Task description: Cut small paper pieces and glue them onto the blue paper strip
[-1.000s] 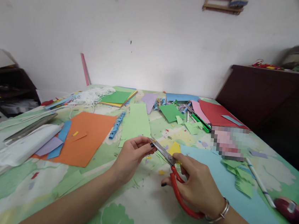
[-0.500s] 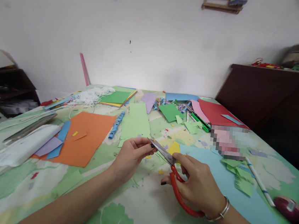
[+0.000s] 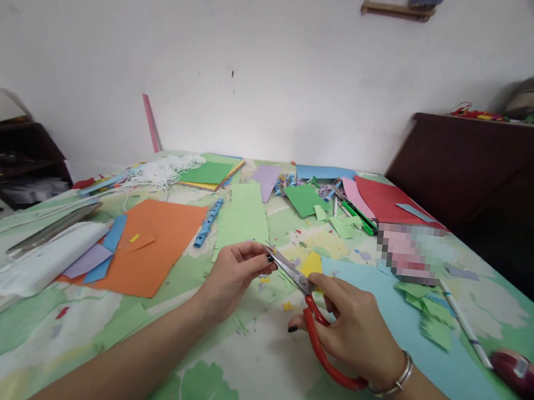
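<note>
My right hand (image 3: pixel 349 323) is wrapped round the red handles of a pair of scissors (image 3: pixel 292 271), whose metal blades point up and left. At the blade tips, my left hand (image 3: pixel 239 273) is closed in a pinch, thumb against fingers; what it holds is too small to make out. Below the blades lie tiny green and yellow paper scraps and a small yellow star (image 3: pixel 287 306). A yellow paper piece (image 3: pixel 312 263) shows just behind the scissors. The light blue sheet (image 3: pixel 405 342) is partly beneath my right hand.
Left of my hands are an orange sheet (image 3: pixel 161 246), a blue whistle-like tube (image 3: pixel 208 222) and a white power strip (image 3: pixel 46 259). Behind stands a light green sheet lying flat (image 3: pixel 244 213). To the right are fringed green pieces (image 3: pixel 433 319), a white pen (image 3: pixel 466 323) and a dark red mouse (image 3: pixel 518 373).
Almost nothing differs. Both hands and the scissors keep their places at the same spot, with only a tiny shift of the right hand.
</note>
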The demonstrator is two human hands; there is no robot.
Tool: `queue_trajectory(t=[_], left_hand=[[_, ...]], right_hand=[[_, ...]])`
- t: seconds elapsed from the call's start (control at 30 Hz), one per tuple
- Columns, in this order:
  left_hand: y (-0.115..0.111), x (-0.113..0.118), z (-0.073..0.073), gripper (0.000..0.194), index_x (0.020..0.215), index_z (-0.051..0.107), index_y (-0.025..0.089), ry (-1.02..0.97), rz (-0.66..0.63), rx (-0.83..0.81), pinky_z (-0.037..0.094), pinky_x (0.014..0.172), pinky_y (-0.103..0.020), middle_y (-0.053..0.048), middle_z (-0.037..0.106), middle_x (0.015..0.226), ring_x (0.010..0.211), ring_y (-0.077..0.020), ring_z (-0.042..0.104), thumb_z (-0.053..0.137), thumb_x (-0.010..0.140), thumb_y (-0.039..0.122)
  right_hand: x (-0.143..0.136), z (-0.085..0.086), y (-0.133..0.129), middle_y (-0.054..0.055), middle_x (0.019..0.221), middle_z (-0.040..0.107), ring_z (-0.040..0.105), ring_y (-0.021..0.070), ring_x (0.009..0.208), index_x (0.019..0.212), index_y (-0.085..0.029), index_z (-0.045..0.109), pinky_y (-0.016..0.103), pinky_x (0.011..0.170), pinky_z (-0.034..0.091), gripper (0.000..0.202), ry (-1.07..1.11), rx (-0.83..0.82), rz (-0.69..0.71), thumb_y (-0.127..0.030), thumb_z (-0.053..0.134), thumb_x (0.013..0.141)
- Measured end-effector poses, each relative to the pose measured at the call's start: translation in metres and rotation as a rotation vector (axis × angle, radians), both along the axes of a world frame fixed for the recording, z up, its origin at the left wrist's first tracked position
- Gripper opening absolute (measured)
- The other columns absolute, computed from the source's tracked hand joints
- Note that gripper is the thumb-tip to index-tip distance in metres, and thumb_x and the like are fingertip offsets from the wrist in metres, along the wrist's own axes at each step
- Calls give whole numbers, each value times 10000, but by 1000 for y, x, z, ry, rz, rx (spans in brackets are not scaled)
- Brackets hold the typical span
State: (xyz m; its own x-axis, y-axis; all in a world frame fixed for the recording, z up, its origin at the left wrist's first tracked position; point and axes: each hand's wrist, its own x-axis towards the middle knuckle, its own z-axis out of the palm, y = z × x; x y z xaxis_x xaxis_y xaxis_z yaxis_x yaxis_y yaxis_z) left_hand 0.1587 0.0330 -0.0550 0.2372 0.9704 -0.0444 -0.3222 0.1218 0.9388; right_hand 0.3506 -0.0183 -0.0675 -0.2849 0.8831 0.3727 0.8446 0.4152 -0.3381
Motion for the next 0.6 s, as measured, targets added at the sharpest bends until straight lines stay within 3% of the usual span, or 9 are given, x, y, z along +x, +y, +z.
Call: queue_trajectory(t=[0.6], left_hand=[[8, -5, 1, 71, 687, 654, 117, 83, -46, -3, 413, 634, -222, -18, 607, 621, 609, -101, 549, 675, 628, 152]], right_hand=[[1, 3, 1, 5, 682, 582, 475, 137, 545, 970, -216, 584, 242, 524, 323, 472, -19, -86, -13, -590, 606, 682]])
